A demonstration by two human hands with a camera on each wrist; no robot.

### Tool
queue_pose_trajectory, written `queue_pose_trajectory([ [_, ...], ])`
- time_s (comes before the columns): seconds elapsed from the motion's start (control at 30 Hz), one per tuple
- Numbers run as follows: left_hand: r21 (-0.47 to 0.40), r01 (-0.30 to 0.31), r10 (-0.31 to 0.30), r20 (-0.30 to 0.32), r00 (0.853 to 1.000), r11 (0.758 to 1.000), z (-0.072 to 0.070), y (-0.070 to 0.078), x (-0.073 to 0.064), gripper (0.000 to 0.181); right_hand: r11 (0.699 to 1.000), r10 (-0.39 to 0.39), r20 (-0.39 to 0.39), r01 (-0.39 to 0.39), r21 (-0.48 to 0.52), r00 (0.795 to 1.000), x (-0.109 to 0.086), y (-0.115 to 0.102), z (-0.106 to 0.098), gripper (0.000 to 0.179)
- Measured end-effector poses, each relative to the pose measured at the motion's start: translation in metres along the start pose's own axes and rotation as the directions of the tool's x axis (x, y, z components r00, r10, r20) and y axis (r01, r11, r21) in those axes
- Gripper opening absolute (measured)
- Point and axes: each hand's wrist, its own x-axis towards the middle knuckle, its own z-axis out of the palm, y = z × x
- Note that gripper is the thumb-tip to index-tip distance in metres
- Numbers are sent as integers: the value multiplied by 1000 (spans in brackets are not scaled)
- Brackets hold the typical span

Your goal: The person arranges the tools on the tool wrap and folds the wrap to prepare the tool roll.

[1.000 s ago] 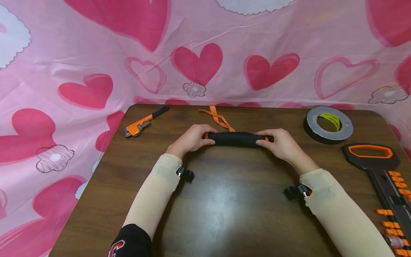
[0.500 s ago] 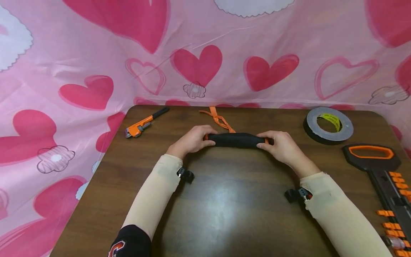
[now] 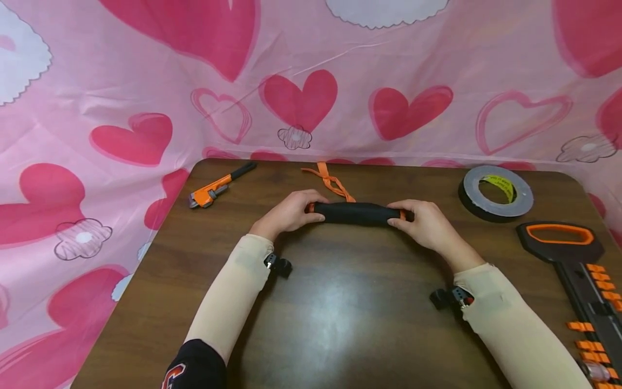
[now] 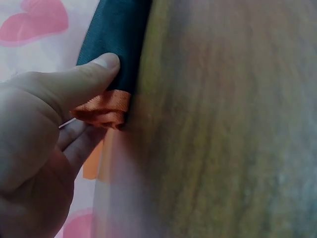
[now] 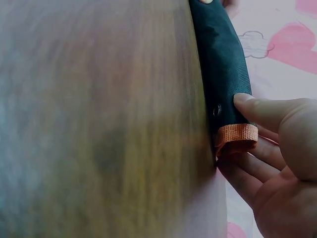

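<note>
A black fabric tool roll (image 3: 357, 214) with orange trim at its ends lies rolled up across the brown table. An orange tie strap (image 3: 335, 182) trails behind it toward the far edge. At the roll's left end my left hand (image 3: 295, 209) grips it, thumb on top of the black cloth and fingers behind. My right hand (image 3: 421, 220) holds the other end in the same way. Up close in the left wrist view, the orange trim (image 4: 103, 108) appears as folded layers beneath the thumb. The right wrist view shows an orange band (image 5: 237, 133) at the roll's end, by my fingers.
An orange adjustable pipe wrench (image 3: 214, 189) lies at the back left. At the back right sits a roll of grey tape (image 3: 522, 197). Nearer on the right is a black rack with an orange-rimmed handle (image 3: 559, 251) and orange clips. Pink heart-printed cloth hangs behind the table.
</note>
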Motion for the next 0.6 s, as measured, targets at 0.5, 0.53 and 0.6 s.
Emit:
queue_pose_trajectory([
  [0.5, -32, 26, -27, -20, 999, 999, -19, 25, -17, 58, 999, -18, -25, 19, 34, 1000, -4, -1, -12, 42],
  [0.53, -36, 23, -24, -25, 999, 999, -19, 25, -19, 57, 999, -19, -36, 20, 36, 999, -5, -1, -12, 42],
  [0.6, -39, 39, -40, -37, 999, 998, -22, 35, -24, 55, 999, -18, -57, 21, 49, 998, -7, -2, -13, 43],
])
